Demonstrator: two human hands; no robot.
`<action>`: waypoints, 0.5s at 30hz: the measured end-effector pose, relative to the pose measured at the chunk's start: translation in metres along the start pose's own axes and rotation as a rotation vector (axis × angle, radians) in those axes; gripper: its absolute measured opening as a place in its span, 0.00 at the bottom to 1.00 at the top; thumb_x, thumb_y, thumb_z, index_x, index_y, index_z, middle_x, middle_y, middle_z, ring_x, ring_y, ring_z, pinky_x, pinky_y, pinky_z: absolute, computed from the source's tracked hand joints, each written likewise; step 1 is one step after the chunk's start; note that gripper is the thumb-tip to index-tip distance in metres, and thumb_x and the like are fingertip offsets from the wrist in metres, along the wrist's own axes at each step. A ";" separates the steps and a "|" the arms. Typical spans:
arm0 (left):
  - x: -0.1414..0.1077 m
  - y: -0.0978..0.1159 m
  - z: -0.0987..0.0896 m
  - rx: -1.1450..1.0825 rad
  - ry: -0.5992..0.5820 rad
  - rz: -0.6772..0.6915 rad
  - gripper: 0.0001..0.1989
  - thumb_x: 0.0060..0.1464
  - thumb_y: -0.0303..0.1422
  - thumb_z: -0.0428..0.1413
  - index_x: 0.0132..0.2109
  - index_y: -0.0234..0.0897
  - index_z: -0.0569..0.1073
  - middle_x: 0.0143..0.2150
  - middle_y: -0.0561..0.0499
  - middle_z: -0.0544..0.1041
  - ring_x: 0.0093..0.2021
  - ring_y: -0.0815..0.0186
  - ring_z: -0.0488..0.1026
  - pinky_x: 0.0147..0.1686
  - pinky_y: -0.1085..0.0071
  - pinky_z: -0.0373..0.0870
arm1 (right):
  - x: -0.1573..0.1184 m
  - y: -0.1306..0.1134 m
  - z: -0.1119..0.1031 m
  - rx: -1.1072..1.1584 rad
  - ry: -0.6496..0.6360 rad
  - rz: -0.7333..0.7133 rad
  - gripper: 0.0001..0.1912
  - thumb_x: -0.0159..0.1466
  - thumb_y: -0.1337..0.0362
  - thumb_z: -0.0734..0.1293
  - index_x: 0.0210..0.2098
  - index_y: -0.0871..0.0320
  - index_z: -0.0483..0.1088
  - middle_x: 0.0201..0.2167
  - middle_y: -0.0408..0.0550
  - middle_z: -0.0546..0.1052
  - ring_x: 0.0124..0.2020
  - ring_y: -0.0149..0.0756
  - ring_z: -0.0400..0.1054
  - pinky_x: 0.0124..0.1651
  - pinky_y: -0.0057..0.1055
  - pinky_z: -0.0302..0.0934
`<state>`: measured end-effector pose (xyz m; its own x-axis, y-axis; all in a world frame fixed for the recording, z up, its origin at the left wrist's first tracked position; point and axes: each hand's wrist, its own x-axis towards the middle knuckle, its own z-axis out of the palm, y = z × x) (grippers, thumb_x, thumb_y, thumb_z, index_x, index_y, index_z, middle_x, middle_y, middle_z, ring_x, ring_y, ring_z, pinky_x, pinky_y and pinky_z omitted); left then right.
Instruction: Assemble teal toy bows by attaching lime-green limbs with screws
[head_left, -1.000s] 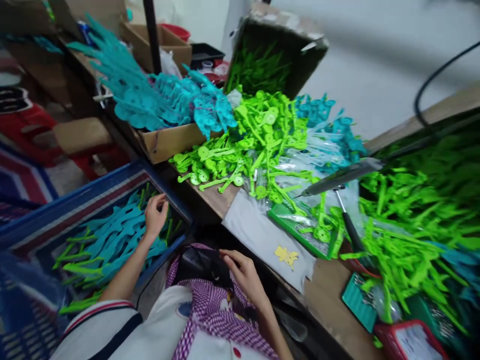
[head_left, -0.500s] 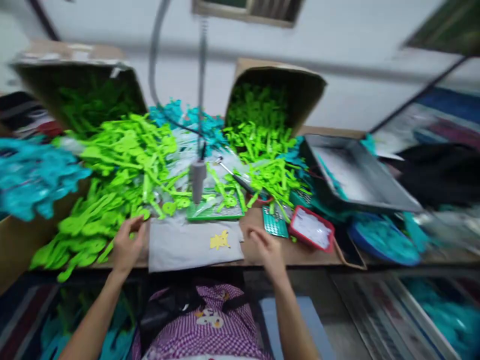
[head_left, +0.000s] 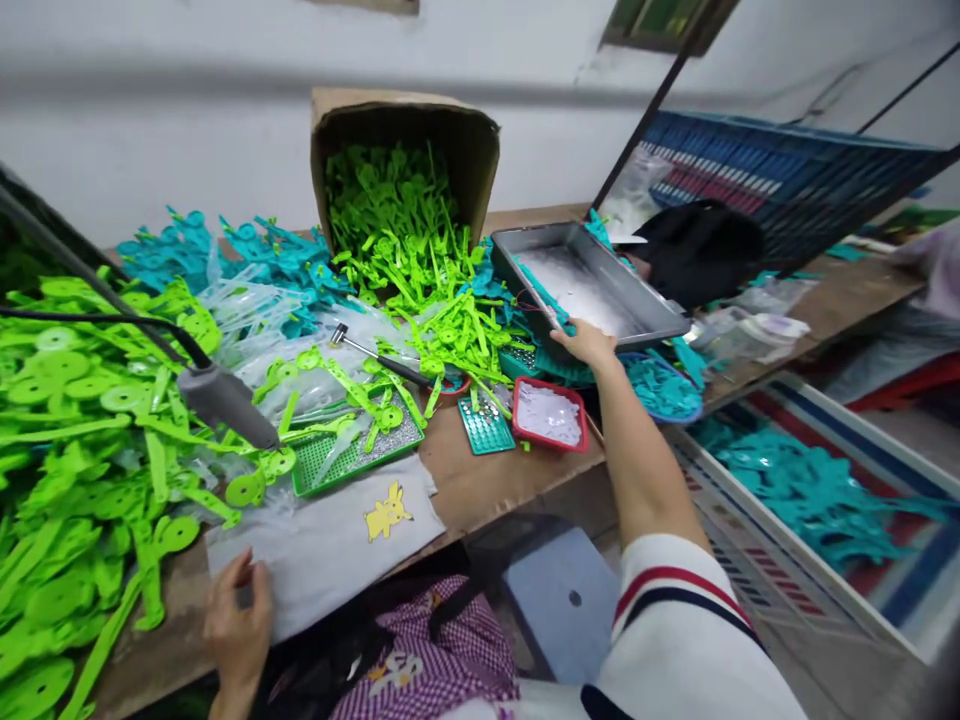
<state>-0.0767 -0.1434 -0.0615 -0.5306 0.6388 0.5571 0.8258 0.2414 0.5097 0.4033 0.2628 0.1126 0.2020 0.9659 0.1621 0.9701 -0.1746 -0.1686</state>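
Observation:
My right hand (head_left: 589, 345) reaches far out to the near left corner of a grey metal tray (head_left: 652, 325), its fingers closed over the rim beside a teal strip. My left hand (head_left: 238, 615) rests at the left end of a folded light grey cloth (head_left: 315, 560) with a yellow cartoon figure on it. Its fingers are loosely bent, with a gap between thumb and forefinger and nothing held. Just behind the cloth lies a green tray (head_left: 352, 468) of small metal pieces, with lime green plastic parts across it.
Lime green parts (head_left: 67, 400) heap up at the left. More spill from a cardboard box (head_left: 322, 150). A small hammer (head_left: 382, 358), a teal pegged tray (head_left: 486, 432), a red tray (head_left: 551, 440) of whitish pieces and a grey-handled hanging tool (head_left: 225, 405) stand nearby. A crate (head_left: 862, 610) holds teal parts.
The view has swung to the right. My right hand has gone from beside the cloth out to the grey tray's rim. My left hand stays by the cloth's left end.

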 end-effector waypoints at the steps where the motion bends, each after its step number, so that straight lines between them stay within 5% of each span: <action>1: 0.000 0.000 0.001 0.004 -0.012 0.001 0.18 0.61 0.41 0.51 0.48 0.32 0.74 0.38 0.42 0.79 0.34 0.60 0.75 0.41 0.61 0.73 | 0.003 0.003 0.003 0.039 0.008 0.026 0.26 0.61 0.52 0.63 0.53 0.59 0.71 0.50 0.60 0.77 0.52 0.53 0.69 0.55 0.56 0.57; 10: 0.000 0.006 -0.004 -0.064 -0.025 -0.028 0.13 0.59 0.39 0.53 0.45 0.36 0.74 0.38 0.44 0.79 0.34 0.60 0.75 0.42 0.59 0.73 | -0.003 0.006 -0.008 0.478 0.416 0.157 0.22 0.61 0.65 0.60 0.53 0.64 0.71 0.50 0.59 0.75 0.52 0.48 0.67 0.57 0.50 0.59; 15: 0.013 0.056 -0.013 -0.188 0.031 0.009 0.08 0.57 0.36 0.56 0.43 0.41 0.73 0.38 0.48 0.77 0.36 0.57 0.75 0.42 0.54 0.74 | -0.062 -0.025 -0.022 0.509 0.706 0.013 0.22 0.67 0.62 0.57 0.55 0.66 0.69 0.51 0.64 0.72 0.54 0.47 0.64 0.61 0.47 0.56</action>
<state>-0.0396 -0.1308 -0.0172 -0.5312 0.6170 0.5806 0.7820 0.0932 0.6163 0.3698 0.2029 0.1282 0.4127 0.5903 0.6937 0.8229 0.0849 -0.5618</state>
